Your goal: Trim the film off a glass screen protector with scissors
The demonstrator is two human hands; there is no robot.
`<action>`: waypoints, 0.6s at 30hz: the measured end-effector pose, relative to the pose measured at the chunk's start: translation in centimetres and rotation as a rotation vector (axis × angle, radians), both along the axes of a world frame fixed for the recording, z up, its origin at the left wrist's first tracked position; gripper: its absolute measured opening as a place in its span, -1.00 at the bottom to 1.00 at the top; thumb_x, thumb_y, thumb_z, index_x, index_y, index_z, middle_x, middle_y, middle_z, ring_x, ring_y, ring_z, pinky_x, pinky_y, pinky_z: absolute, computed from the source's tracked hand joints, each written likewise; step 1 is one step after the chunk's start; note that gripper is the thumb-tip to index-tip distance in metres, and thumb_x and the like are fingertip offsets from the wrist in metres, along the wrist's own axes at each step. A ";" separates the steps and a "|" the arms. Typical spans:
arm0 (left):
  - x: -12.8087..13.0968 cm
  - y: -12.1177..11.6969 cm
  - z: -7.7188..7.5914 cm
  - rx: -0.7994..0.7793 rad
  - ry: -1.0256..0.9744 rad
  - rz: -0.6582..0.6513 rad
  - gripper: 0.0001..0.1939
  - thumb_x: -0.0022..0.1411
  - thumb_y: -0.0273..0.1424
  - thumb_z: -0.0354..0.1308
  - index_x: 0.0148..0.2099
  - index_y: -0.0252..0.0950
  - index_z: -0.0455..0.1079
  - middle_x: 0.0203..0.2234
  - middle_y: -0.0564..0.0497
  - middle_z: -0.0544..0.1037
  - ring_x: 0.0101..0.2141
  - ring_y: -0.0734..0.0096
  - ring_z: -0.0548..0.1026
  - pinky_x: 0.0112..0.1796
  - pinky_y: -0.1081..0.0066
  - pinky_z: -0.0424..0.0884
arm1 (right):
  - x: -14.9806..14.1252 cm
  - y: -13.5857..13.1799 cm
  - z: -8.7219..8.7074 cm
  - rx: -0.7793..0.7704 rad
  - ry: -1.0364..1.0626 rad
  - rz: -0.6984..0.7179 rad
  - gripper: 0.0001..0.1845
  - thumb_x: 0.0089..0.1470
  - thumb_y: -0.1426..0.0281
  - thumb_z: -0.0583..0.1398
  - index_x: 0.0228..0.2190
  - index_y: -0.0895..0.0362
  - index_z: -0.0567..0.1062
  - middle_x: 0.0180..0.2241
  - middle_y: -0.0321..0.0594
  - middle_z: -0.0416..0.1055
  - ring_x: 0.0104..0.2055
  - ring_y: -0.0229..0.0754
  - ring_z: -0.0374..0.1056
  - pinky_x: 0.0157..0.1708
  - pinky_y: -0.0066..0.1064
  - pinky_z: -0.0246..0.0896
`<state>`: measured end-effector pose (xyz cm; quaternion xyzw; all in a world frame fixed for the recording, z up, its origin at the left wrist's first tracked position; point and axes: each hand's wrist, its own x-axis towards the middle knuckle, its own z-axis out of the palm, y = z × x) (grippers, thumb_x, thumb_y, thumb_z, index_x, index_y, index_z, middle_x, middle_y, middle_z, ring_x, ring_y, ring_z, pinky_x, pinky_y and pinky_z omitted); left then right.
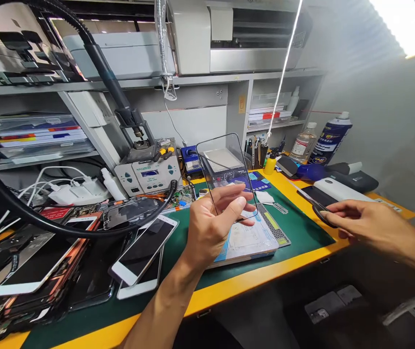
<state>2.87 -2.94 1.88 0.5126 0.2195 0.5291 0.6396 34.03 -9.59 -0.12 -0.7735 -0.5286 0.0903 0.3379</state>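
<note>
My left hand [215, 225] pinches a clear glass phone screen panel [225, 150] with a thin black border, holding it upright above the bench. Behind and below it lies a white and blue box [246, 242] on the green mat [302, 218]. At the right, my right hand [363, 218] is closed round a thin tool with a black handle [323, 215]; its narrow tip points up and left, and its exact kind is unclear. Beside that hand rests a white oblong device [338, 189]. A perforated metal plate [271, 225] sticks out from under the box.
Phones [144, 249] and stacked phone parts [43, 271] crowd the left. A black flexible hose [84, 232] loops across the left side. At the back stand a grey soldering station [147, 174], a yellow bottle [270, 165] and a blue spray can [329, 138].
</note>
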 end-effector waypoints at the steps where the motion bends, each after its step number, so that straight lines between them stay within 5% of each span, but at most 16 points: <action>1: 0.0 0.0 0.1 -0.008 -0.001 -0.004 -0.78 0.20 -0.41 0.34 -0.09 -0.34 0.56 -0.28 -0.08 0.66 -0.32 0.29 0.63 -0.40 0.34 0.63 | -0.4 -0.7 0.1 -0.020 0.182 0.002 -0.85 0.03 0.21 0.32 -0.44 0.01 0.62 -0.64 -0.08 0.47 -0.62 -0.12 0.38 -0.58 -0.31 0.22; 4: 0.1 -0.2 0.2 -0.043 -0.008 0.005 -0.76 0.17 -0.40 0.37 -0.11 -0.37 0.56 -0.33 -0.07 0.66 -0.39 0.31 0.62 -0.46 0.37 0.60 | -2.8 -2.5 -0.3 -0.084 0.657 0.041 -0.72 -0.09 0.07 0.38 -0.45 0.00 0.60 -0.63 -0.08 0.43 -0.66 -0.13 0.30 -0.60 -0.25 0.20; 8: 0.2 -0.2 0.3 -0.072 0.007 -0.022 -0.75 0.13 -0.39 0.40 -0.14 -0.36 0.57 -0.36 -0.06 0.67 -0.43 0.32 0.61 -0.49 0.39 0.58 | -7.7 -3.8 -1.9 -0.093 0.973 0.164 -0.64 -0.19 0.02 0.43 -0.48 0.01 0.57 -0.67 -0.21 0.37 -0.74 -0.21 0.15 -0.72 -0.32 0.09; 12: 0.0 -0.1 0.2 -0.078 0.045 -0.071 -0.77 0.13 -0.38 0.40 -0.15 -0.32 0.58 -0.36 -0.05 0.67 -0.43 0.33 0.62 -0.47 0.40 0.57 | -11.5 -4.0 -3.2 -0.068 0.973 0.298 -0.67 -0.13 0.14 0.43 -0.47 0.08 0.49 -0.69 -0.37 0.31 -0.70 -0.32 0.16 -0.65 -0.47 0.14; 18: 0.0 -0.3 0.6 -0.126 0.062 -0.023 -0.79 0.06 -0.41 0.43 -0.23 -0.33 0.56 -0.41 -0.03 0.66 -0.49 0.33 0.62 -0.51 0.43 0.55 | -13.3 -3.5 -3.9 0.015 0.959 0.439 -0.64 -0.16 0.23 0.46 -0.43 0.13 0.45 -0.56 -0.38 0.35 -0.62 -0.38 0.14 -0.62 -0.53 0.13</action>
